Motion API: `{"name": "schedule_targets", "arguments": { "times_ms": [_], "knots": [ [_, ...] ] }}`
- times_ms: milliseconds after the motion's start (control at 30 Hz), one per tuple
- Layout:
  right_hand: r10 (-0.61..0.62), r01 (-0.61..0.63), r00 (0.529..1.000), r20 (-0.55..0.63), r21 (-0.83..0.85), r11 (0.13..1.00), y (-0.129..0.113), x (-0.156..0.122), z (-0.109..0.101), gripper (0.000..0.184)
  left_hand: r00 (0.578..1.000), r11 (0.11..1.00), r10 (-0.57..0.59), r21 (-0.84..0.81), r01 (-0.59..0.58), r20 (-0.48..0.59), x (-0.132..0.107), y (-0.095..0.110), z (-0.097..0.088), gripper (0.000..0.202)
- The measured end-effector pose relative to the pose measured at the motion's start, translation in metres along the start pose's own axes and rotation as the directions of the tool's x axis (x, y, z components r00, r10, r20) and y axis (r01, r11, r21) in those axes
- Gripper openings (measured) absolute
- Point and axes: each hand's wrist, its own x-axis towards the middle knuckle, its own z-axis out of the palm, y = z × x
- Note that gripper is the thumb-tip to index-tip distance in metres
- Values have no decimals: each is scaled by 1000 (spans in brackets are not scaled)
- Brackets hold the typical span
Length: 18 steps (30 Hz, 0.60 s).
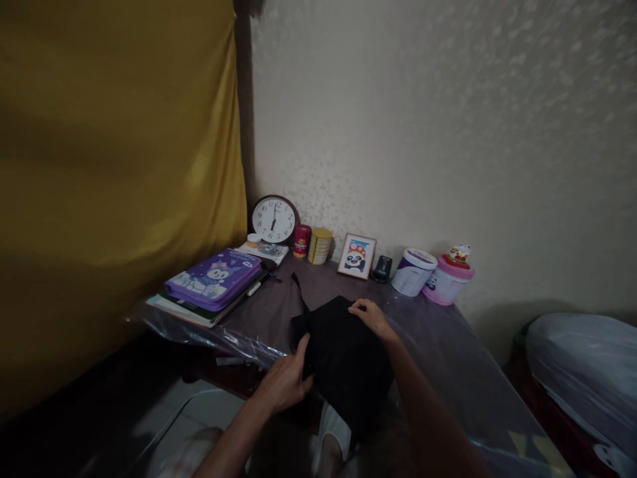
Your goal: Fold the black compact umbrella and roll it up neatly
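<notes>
A black cloth item (348, 358) with a thin strap lies partly on the table and hangs over its front edge; whether it is a bag or an apron I cannot tell. My left hand (287, 378) holds its left edge, thumb on top and the other fingers partly hidden under it. At the upper right corner of the cloth, the bent fingers of my right hand (372, 317) grip the fabric. The strap (300, 292) stretches from the cloth toward the back of the table.
A plastic-covered table (448, 358) stands against the wall. On its left is a purple zip case (213, 279) on books. Along the back are a clock (275, 219), tins, a framed panda picture (357, 256) and two tubs. A yellow curtain (119, 166) hangs at left.
</notes>
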Motion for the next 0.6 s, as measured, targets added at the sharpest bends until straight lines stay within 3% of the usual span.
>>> {"name": "schedule_targets", "arguments": {
  "times_ms": [200,400,600],
  "knots": [
    [43,-43,999,-2,1,999,7,2,5,18,993,995,-98,24,100,-65,-5,14,-6,87],
    [50,-50,999,-12,-11,999,9,6,10,14,1000,988,-9,156,7,16,-8,18,-9,85],
    [40,-41,999,-36,-29,999,10,5,14,12,999,985,18,169,-23,26,-7,12,-4,74]
  ]
}}
